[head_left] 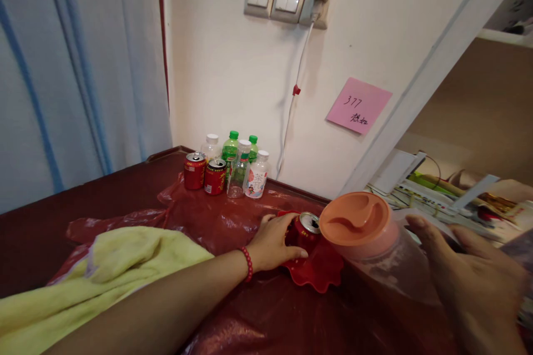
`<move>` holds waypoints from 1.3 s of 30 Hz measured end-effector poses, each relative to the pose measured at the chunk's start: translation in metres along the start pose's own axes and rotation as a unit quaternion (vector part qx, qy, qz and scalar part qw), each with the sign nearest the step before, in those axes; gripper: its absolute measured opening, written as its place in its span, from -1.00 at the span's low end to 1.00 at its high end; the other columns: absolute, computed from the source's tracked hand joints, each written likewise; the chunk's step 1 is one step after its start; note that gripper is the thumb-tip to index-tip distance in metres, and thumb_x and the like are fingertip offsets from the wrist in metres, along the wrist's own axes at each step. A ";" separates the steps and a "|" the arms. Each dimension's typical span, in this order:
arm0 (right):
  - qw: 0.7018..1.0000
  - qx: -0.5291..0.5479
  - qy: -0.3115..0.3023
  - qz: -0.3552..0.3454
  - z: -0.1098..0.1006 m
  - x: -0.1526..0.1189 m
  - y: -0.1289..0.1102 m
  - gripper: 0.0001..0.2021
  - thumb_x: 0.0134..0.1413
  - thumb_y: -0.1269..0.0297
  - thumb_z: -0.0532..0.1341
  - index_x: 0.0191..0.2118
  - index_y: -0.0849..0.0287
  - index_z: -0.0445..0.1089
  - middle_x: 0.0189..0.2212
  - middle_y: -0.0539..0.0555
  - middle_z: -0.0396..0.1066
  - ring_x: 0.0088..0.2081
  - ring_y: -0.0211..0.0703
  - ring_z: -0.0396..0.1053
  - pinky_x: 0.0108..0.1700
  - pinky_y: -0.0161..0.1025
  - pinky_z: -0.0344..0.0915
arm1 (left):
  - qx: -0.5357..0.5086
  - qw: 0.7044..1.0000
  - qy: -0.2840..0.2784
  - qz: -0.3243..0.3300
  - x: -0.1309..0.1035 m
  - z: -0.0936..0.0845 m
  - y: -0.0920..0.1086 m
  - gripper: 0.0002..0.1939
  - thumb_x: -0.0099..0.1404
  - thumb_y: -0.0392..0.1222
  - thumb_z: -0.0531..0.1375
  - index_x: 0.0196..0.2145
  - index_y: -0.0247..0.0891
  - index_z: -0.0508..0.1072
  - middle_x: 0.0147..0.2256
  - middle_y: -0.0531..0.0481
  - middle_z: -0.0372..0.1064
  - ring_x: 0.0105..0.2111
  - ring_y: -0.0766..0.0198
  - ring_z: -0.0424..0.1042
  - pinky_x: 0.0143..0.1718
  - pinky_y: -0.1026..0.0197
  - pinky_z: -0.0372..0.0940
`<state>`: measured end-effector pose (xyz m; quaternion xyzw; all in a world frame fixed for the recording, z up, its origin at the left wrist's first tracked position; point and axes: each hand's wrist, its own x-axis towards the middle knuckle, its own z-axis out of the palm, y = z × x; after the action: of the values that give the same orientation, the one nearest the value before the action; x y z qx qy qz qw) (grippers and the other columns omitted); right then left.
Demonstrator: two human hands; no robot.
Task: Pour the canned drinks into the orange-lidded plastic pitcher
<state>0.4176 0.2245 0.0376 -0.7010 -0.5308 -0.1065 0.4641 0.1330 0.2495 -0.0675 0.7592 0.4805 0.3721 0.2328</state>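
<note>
My left hand (pixel 272 244), with a red bead bracelet at the wrist, has its fingers and thumb around the left side of a red drink can (pixel 305 233). That can stands upright on a red wavy-edged dish (pixel 320 272), its opened top showing. At the right, my right hand (pixel 478 277) is closed at the side of a translucent jug (pixel 395 272) with an orange lid (pixel 353 219); its fingers are partly blurred. The jug is close to the camera, just right of the can, and hides part of the dish.
Two red cans (pixel 195 172) and several bottles (pixel 256 177) stand near the wall. A yellow-green towel (pixel 137 258) lies at left on red plastic sheeting (pixel 208 222). A white cable (pixel 289 127) hangs down the wall. Shelves with clutter (pixel 458 199) are at right.
</note>
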 end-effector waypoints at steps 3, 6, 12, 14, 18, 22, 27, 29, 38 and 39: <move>1.000 0.004 0.010 -0.013 0.000 -0.001 0.003 -0.37 -0.01 -0.48 0.16 -0.55 0.07 0.26 -0.65 -0.08 0.06 -0.48 -0.13 0.16 -0.43 -0.20 0.08 | -0.002 1.000 -0.002 0.003 0.000 0.000 0.000 -0.15 0.05 0.03 0.51 0.25 -0.07 0.33 0.22 -0.09 0.43 0.20 -0.13 0.38 0.28 -0.16 0.08; 1.000 0.004 0.010 -0.006 0.000 -0.001 0.003 -0.38 0.00 -0.49 0.16 -0.49 0.07 0.34 -0.63 -0.08 0.12 -0.47 -0.10 0.18 -0.43 -0.18 0.09 | -0.005 1.000 -0.002 0.006 0.001 0.000 -0.001 -0.15 0.05 0.04 0.51 0.24 -0.07 0.33 0.21 -0.09 0.44 0.19 -0.13 0.38 0.28 -0.16 0.07; 1.000 0.010 0.005 0.019 -0.001 0.000 0.002 -0.40 -0.04 -0.47 0.19 -0.45 0.06 0.40 -0.60 -0.08 0.22 -0.47 -0.11 0.20 -0.42 -0.18 0.11 | -0.004 1.000 0.001 0.005 0.000 0.001 0.000 -0.14 0.05 0.03 0.52 0.25 -0.09 0.32 0.21 -0.08 0.44 0.18 -0.14 0.38 0.27 -0.17 0.09; 1.000 0.008 0.007 0.018 -0.001 -0.001 0.002 -0.40 -0.04 -0.47 0.18 -0.46 0.05 0.39 -0.62 -0.08 0.19 -0.47 -0.10 0.20 -0.42 -0.19 0.11 | -0.003 1.000 0.002 0.003 0.000 0.001 0.000 -0.14 0.04 0.03 0.52 0.25 -0.11 0.33 0.20 -0.09 0.44 0.18 -0.14 0.38 0.27 -0.17 0.09; 1.000 0.002 0.019 -0.005 0.000 -0.002 0.002 -0.36 -0.03 -0.50 0.15 -0.45 0.07 0.40 -0.58 -0.06 0.29 -0.46 -0.09 0.23 -0.42 -0.17 0.10 | -0.002 1.000 0.004 0.004 0.000 0.002 -0.001 -0.14 0.04 0.03 0.52 0.24 -0.11 0.33 0.20 -0.09 0.44 0.18 -0.14 0.38 0.27 -0.16 0.09; 1.000 -0.001 0.009 -0.014 0.002 -0.003 0.004 -0.35 -0.01 -0.51 0.15 -0.37 0.08 0.45 -0.48 -0.06 0.37 -0.47 -0.13 0.21 -0.40 -0.17 0.11 | -0.007 1.000 0.002 0.008 0.000 0.001 0.000 -0.16 0.05 0.03 0.51 0.24 -0.09 0.32 0.20 -0.09 0.45 0.18 -0.12 0.40 0.27 -0.16 0.08; 1.000 0.001 0.013 -0.026 0.003 -0.003 0.005 -0.38 0.01 -0.47 0.16 -0.44 0.07 0.39 -0.59 -0.07 0.25 -0.48 -0.11 0.21 -0.40 -0.18 0.13 | -0.006 1.000 -0.002 0.004 -0.001 0.000 0.001 -0.15 0.05 0.02 0.52 0.24 -0.12 0.32 0.21 -0.10 0.44 0.19 -0.13 0.39 0.27 -0.17 0.09; 0.999 -0.005 0.014 -0.030 0.004 -0.003 0.005 -0.38 0.01 -0.48 0.15 -0.48 0.06 0.35 -0.62 -0.08 0.18 -0.50 -0.11 0.20 -0.41 -0.18 0.13 | -0.005 1.000 -0.001 0.004 0.000 0.000 0.001 -0.14 0.04 0.02 0.52 0.24 -0.12 0.32 0.21 -0.11 0.44 0.19 -0.13 0.39 0.27 -0.17 0.09; 0.999 -0.015 0.016 -0.028 0.005 0.000 0.009 -0.30 -0.02 -0.56 0.11 -0.36 0.08 0.46 -0.45 -0.03 0.43 -0.53 -0.18 0.13 -0.42 -0.17 0.10 | -0.004 1.000 0.001 0.002 0.001 0.000 0.001 -0.15 0.04 0.01 0.53 0.23 -0.09 0.33 0.20 -0.08 0.44 0.19 -0.14 0.39 0.27 -0.17 0.09; 0.999 -0.015 0.017 -0.032 0.005 0.000 0.009 -0.29 -0.02 -0.57 0.11 -0.34 0.08 0.47 -0.43 -0.02 0.45 -0.54 -0.18 0.11 -0.43 -0.17 0.09 | -0.003 1.000 0.001 0.002 0.001 0.000 0.001 -0.15 0.04 0.01 0.53 0.23 -0.08 0.34 0.20 -0.08 0.44 0.19 -0.14 0.39 0.26 -0.18 0.09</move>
<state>0.4238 0.2288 0.0300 -0.6887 -0.5435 -0.1412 0.4586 0.1338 0.2497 -0.0665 0.7590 0.4784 0.3746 0.2338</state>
